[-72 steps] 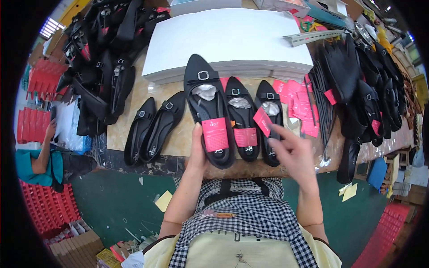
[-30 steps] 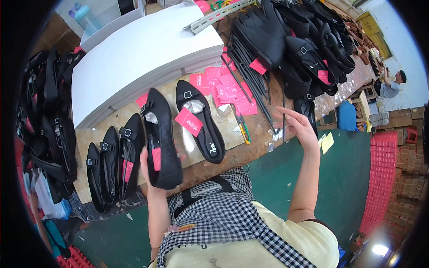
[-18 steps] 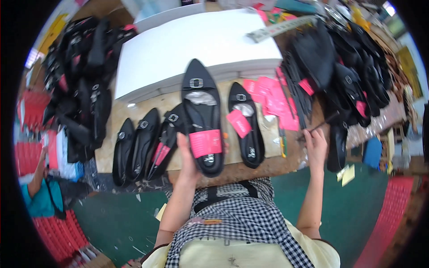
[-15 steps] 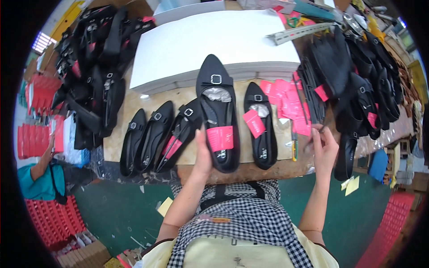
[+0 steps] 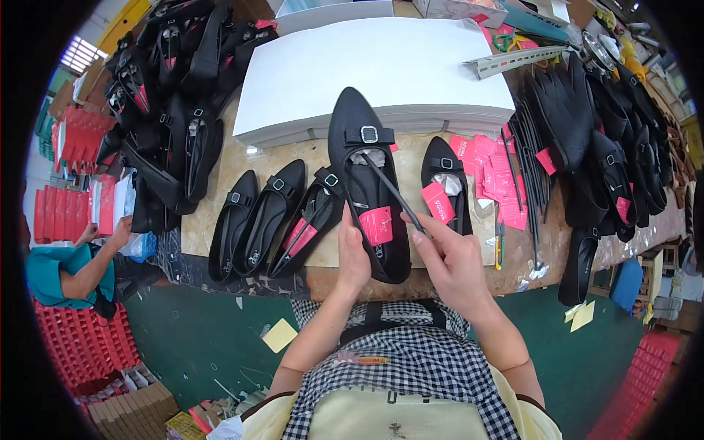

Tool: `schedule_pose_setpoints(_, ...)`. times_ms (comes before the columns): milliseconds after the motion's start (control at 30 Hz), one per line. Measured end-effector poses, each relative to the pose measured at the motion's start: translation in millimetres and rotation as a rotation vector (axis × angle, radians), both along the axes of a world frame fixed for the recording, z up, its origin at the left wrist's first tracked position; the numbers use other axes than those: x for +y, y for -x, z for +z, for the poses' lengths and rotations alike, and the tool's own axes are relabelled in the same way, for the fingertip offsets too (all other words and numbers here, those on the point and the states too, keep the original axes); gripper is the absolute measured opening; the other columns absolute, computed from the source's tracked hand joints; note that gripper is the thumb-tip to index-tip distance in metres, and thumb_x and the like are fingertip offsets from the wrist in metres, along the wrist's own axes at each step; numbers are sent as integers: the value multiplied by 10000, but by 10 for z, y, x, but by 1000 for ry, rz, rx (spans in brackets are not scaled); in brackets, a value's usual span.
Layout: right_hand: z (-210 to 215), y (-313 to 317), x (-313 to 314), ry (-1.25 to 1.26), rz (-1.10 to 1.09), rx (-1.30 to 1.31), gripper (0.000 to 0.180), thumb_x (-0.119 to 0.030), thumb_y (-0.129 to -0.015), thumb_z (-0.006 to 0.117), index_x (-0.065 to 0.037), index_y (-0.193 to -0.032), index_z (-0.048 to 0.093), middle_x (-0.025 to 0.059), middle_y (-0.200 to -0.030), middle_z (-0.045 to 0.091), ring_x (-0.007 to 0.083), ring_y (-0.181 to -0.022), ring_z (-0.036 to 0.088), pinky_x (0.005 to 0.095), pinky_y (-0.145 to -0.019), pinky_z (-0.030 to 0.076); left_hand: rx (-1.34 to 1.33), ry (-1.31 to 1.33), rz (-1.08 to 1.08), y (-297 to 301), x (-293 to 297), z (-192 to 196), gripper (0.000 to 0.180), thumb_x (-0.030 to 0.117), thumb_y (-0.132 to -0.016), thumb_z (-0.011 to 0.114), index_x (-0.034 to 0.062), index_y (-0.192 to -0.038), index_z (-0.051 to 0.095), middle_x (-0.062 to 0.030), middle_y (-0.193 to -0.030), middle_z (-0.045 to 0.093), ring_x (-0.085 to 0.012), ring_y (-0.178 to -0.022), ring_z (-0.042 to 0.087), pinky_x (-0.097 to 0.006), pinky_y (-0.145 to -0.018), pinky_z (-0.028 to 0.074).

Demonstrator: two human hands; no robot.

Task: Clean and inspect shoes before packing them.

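My left hand point(image 5: 353, 251) grips the heel end of a black pointed flat shoe point(image 5: 361, 144) with a silver buckle and a pink tag inside, holding it above the table edge. My right hand point(image 5: 449, 258) pinches a thin black stick point(image 5: 391, 189) whose far end reaches into the shoe's toe, where white stuffing paper shows. Another black flat point(image 5: 445, 183) with a pink tag lies just right of the held shoe. Three black flats point(image 5: 268, 216) lie in a row to the left.
A stack of white sheets point(image 5: 381, 70) lies behind the shoes. Loose pink tags point(image 5: 496, 176) and a bundle of black sticks point(image 5: 526, 158) sit to the right, beside piled black shoes point(image 5: 612, 132). More black shoes point(image 5: 165, 95) heap at left. A person in teal point(image 5: 62, 271) works lower left.
My right hand came back from the stick bundle at the right holding one black stick and pushed its tip into the shoe held by my left hand.
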State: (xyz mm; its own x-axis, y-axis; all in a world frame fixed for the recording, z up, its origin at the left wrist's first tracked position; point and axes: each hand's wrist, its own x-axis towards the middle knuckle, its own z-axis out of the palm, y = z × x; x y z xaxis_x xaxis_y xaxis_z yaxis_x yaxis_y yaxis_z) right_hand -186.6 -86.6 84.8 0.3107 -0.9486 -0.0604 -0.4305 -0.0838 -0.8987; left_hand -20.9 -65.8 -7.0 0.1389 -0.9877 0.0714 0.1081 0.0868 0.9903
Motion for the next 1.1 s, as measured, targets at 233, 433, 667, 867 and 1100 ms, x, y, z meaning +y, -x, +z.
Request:
schedule_pose_setpoints(233, -227, -204, 5, 642, -137, 105, 260, -82, -867, 648, 6, -1111, 663, 92, -528, 560, 215, -429, 553, 331, -448, 413, 136, -61, 120, 469, 159, -31, 922, 754, -916, 138, 25, -1452, 315, -119, -1354, 511, -222, -1241, 499, -364, -1085, 359)
schedule_pose_setpoints(433, -147, 435, 37, 34, 22, -23, 384, -194, -881, 681, -60, -1236, 628, 150, -805, 680, 224, -652, 639, 315, -606, 495, 235, -703, -112, 124, 138, 59, 569, 477, -1030, 323, 23, -1334, 484, -112, -1146, 623, -200, -1071, 591, -320, -949, 470)
schedule_pose_setpoints(667, -1248, 2036, 15, 303, -594, 936, 203, -253, -889, 646, -57, -925, 608, 143, -831, 646, 364, -733, 650, 464, -614, 495, -619, -189, -147, 327, -26, 309, 449, 194, -848, 691, -21, -1232, 602, -155, -825, 669, -184, -657, 653, -315, -609, 503)
schedule_pose_setpoints(867, -936, 2173, 62, 263, -530, 842, 231, -262, -906, 623, -46, -831, 593, 163, -719, 653, 385, -660, 632, 494, -593, 484, -572, -233, -286, 577, -400, -281, 417, 177, -888, 598, -58, -1227, 539, -160, -770, 650, -244, -693, 670, -356, -637, 514)
schedule_pose_setpoints(1100, -341, 1140, 106, 2, -424, 123, 306, -104, -853, 698, -32, -1147, 653, -12, -503, 391, 51, -481, 319, 263, -460, 272, 881, -749, -601, 496, -96, 127, 572, 357, -913, 528, -33, -1328, 468, -180, -1215, 615, -217, -979, 669, -352, -844, 560)
